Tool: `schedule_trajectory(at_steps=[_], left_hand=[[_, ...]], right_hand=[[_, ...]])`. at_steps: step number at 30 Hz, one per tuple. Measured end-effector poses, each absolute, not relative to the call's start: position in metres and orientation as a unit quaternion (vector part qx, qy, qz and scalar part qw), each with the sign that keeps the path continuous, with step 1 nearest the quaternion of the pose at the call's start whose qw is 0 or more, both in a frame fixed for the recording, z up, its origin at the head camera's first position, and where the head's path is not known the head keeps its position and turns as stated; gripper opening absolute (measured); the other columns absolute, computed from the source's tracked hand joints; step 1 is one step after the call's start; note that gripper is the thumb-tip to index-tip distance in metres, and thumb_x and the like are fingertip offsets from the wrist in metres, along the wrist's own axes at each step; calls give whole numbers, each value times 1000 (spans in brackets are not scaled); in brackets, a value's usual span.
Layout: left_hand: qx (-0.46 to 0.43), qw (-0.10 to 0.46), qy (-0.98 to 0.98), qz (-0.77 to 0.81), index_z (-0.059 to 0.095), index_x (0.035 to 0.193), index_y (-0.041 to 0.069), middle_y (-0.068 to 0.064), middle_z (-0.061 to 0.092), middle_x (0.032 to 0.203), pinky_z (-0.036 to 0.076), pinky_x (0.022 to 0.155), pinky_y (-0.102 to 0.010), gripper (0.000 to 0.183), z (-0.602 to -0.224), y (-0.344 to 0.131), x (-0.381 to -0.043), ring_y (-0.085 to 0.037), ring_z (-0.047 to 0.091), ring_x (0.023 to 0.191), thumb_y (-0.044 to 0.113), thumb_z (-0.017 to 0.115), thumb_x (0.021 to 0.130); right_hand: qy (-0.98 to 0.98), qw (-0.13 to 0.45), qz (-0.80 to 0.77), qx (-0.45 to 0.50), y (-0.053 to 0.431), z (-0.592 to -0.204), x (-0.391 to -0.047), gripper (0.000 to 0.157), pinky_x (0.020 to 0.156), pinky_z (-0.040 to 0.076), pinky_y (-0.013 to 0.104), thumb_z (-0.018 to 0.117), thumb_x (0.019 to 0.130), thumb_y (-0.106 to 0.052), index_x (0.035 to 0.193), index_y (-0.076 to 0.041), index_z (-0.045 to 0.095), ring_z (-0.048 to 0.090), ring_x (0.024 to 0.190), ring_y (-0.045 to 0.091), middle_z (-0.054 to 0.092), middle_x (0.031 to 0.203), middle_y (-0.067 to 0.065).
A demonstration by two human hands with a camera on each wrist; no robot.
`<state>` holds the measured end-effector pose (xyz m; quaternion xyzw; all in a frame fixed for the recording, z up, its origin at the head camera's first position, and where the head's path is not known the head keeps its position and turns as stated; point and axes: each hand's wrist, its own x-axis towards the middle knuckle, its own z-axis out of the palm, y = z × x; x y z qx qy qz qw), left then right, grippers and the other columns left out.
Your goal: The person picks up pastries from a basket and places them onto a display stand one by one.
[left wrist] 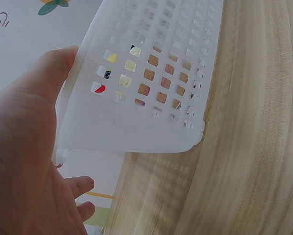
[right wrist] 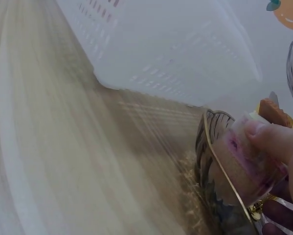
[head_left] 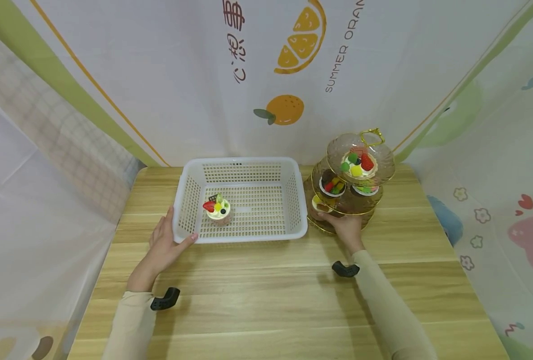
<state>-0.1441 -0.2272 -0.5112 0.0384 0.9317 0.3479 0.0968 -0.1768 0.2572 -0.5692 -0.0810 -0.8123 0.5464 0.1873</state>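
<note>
White cloth [head_left: 194, 100] hangs behind the white basket [head_left: 299, 205] on a wooden table [head_left: 257, 300]. Both forearms reach forward; the left hand [head_left: 167, 247] spreads about the basket's front-left corner, thumb on its rim. Right of the basket stands one three-tiered stand [head_left: 387, 167], where the right hand [head_left: 348, 230] pinches one dessert cup [right wrist: 251, 156] at the lowest tier. One fruit tart [head_left: 358, 165] sits on top, two desserts [head_left: 333, 184] on the middle tier; one cupcake [head_left: 218, 212] stands inside the basket.
</note>
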Motion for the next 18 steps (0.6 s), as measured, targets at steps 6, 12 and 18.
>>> schedule_trajectory(at_steps=[6,12,18], left_hand=[[38,97,931,349,-18,157,12,-35,14,160,-1,110,-77,109,-511,-227,-144,-54,-4,149,52,61,93],[39,97,931,349,-19,157,13,-35,14,160,-1,110,-77,109,-511,-227,-144,-55,-3,149,52,60,93],[39,96,932,347,-19,157,13,-35,14,160,0,111,-77,109,-511,-227,-143,-54,-3,149,52,60,93]], right_hand=[[-833,199,511,-72,256,-569,-176,63,89,43,13,92,66,-14,119,2,61,59,105,9,69,114,17],[-828,209,514,-73,255,-571,-176,59,83,43,9,93,66,-13,114,4,64,57,95,-4,71,108,18],[-843,221,483,-86,253,-569,-174,48,75,43,13,93,66,-16,101,5,67,64,91,20,73,95,21]])
